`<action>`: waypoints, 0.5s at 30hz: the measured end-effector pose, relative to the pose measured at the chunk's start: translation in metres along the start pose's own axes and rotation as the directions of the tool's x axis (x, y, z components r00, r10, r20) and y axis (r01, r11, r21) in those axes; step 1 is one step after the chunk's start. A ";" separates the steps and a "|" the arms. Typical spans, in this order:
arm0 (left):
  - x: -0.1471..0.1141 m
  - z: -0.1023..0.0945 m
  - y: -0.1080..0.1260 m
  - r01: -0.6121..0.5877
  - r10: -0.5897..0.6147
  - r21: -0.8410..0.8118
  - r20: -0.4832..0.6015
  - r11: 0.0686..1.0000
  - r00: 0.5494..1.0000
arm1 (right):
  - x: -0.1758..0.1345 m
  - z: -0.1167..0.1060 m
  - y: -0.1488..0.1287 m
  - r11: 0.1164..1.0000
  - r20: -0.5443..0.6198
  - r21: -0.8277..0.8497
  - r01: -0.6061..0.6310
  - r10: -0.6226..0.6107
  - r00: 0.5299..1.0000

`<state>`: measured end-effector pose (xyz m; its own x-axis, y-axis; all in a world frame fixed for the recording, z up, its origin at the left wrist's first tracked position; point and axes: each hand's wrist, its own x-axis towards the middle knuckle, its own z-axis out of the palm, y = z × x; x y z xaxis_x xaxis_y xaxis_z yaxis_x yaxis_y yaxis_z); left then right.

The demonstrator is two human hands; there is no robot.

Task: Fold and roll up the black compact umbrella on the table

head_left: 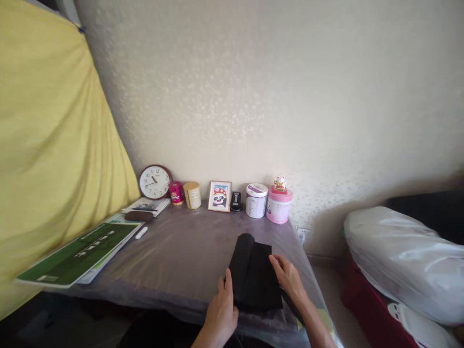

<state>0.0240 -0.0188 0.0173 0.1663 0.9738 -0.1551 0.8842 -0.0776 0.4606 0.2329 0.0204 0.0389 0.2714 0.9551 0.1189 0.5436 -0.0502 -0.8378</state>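
Observation:
A black, flat, folded thing (255, 275), cloth or soft sheet by its look, is held over the front right part of the table. Its left side is rolled or folded over into a rounded strip, and the right side lies flat with a square corner. My left hand (223, 309) grips its left edge, thumb near the lower front. At its upper right edge my right hand (288, 278) pinches the material between thumb and fingers. Another dark strip (291, 305) shows under my right wrist; whether it belongs to the same thing I cannot tell.
Along the wall stand a round clock (155, 182), a pink can (176, 193), a yellow can (192, 195), a panda picture frame (219, 196), a white tub (256, 200) and a pink tub (279, 205). Left lies a green book (83, 253). A plastic bag (402, 256) sits right of the table.

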 end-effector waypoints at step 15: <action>0.001 0.000 0.002 0.018 -0.018 -0.002 0.025 1.000 1.000 | 0.024 0.016 -0.041 0.879 0.279 0.426 -0.212 0.095 0.955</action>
<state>0.0260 -0.0177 0.0181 0.1611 0.9694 -0.1854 0.8862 -0.0594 0.4594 0.2040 0.0498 0.0674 0.0891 0.9894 -0.1150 0.0820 -0.1224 -0.9891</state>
